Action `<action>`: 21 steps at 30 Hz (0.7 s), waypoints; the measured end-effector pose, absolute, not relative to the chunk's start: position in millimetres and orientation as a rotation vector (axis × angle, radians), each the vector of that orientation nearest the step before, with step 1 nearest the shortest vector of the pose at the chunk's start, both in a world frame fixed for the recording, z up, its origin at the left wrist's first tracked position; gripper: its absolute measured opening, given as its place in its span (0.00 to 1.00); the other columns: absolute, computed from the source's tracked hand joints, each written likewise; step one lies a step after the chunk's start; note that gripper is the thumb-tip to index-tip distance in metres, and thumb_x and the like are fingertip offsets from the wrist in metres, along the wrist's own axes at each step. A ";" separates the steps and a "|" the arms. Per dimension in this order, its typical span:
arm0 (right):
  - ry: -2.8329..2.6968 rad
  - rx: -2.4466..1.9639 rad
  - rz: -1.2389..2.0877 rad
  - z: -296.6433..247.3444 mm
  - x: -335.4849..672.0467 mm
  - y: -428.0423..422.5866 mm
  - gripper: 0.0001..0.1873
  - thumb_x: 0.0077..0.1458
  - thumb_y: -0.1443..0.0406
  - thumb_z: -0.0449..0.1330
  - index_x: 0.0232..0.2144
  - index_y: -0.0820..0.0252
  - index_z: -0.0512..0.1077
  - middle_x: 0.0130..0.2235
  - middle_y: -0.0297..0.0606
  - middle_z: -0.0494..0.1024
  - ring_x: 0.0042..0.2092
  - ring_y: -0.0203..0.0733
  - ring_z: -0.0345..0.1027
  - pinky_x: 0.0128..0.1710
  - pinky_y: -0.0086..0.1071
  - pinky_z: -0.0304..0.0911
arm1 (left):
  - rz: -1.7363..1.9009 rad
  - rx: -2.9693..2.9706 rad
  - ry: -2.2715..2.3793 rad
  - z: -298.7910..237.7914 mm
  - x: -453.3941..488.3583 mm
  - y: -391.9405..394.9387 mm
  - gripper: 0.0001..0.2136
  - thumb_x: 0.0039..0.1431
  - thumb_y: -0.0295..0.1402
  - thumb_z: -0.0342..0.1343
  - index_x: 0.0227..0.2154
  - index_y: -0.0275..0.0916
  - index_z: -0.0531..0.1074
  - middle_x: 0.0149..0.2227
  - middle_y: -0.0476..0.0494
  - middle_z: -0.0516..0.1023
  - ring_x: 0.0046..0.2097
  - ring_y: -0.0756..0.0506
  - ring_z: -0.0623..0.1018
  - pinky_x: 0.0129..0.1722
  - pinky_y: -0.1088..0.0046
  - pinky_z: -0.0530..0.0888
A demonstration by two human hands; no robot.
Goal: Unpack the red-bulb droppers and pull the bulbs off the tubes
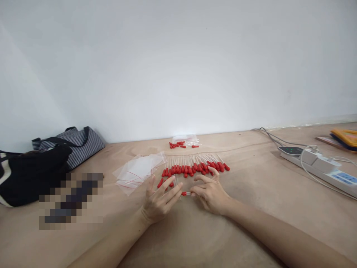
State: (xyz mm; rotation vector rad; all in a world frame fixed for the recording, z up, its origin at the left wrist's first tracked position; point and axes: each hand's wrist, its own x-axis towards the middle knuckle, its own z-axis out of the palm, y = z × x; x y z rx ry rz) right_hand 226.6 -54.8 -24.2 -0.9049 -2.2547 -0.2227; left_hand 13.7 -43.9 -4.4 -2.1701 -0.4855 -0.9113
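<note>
My left hand [161,204] is closed by its inner fingers at the red rubber bulb of a small glass dropper [184,193], its outer fingers spread. The thumb is hidden beneath. My right hand [211,193] pinches the clear tube of the same dropper, which lies level between the hands. Just beyond, a row of droppers [185,169] lies side by side, red bulbs toward me and clear tubes pointing away. A loose red bulb [160,183] and some clear tubes [175,181] are by my left fingers, partly covered.
Clear zip bags [136,169] with red lines lie left of the row. Behind it are more red bulbs [175,144] and a clear bag [184,138]. A power strip [329,169] with cables stands right; a black bag [36,175] and striped bag [83,143] stand left.
</note>
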 end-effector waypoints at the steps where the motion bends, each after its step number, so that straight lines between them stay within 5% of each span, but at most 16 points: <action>1: -2.251 -0.907 -0.231 -25.1 229.3 -53.7 0.10 0.49 0.73 0.50 0.26 0.55 0.67 0.24 0.27 0.74 0.43 0.37 0.62 0.52 0.44 0.28 | -0.893 -2.180 -0.490 -3.1 9.1 -41.5 0.12 0.54 0.21 0.48 0.32 0.46 0.70 0.38 0.58 0.77 0.45 0.47 0.73 0.58 0.52 0.42; 5: -2.162 -1.044 -0.225 -26.1 241.9 -49.3 0.11 0.54 0.69 0.49 0.26 0.55 0.69 0.25 0.30 0.74 0.41 0.38 0.62 0.49 0.41 0.36 | -0.903 -2.099 -0.759 9.2 -10.5 -30.2 0.12 0.55 0.25 0.47 0.35 0.48 0.70 0.38 0.55 0.77 0.41 0.46 0.74 0.54 0.52 0.50; 9: -2.038 -1.228 -0.155 -21.4 236.5 -47.9 0.12 0.56 0.65 0.48 0.26 0.55 0.71 0.27 0.32 0.73 0.35 0.36 0.60 0.43 0.39 0.40 | -1.049 -2.232 -1.224 11.2 -14.0 -20.5 0.09 0.56 0.33 0.47 0.35 0.42 0.72 0.34 0.45 0.76 0.36 0.46 0.74 0.39 0.68 0.68; 16: -1.890 -1.639 0.225 -15.2 195.5 -46.4 0.11 0.51 0.65 0.51 0.22 0.56 0.71 0.25 0.33 0.74 0.34 0.38 0.61 0.37 0.35 0.40 | -0.866 -2.394 -2.011 -3.4 -14.1 -7.7 0.13 0.50 0.37 0.49 0.38 0.37 0.67 0.25 0.50 0.74 0.25 0.49 0.73 0.26 0.74 0.68; 21: -1.880 -1.762 0.295 -12.4 173.4 -40.3 0.09 0.46 0.66 0.52 0.32 0.58 0.69 0.27 0.36 0.75 0.37 0.43 0.64 0.39 0.37 0.41 | -0.906 -2.443 -2.182 -3.2 -18.3 -4.7 0.14 0.50 0.43 0.47 0.33 0.37 0.66 0.25 0.49 0.75 0.27 0.47 0.75 0.28 0.73 0.68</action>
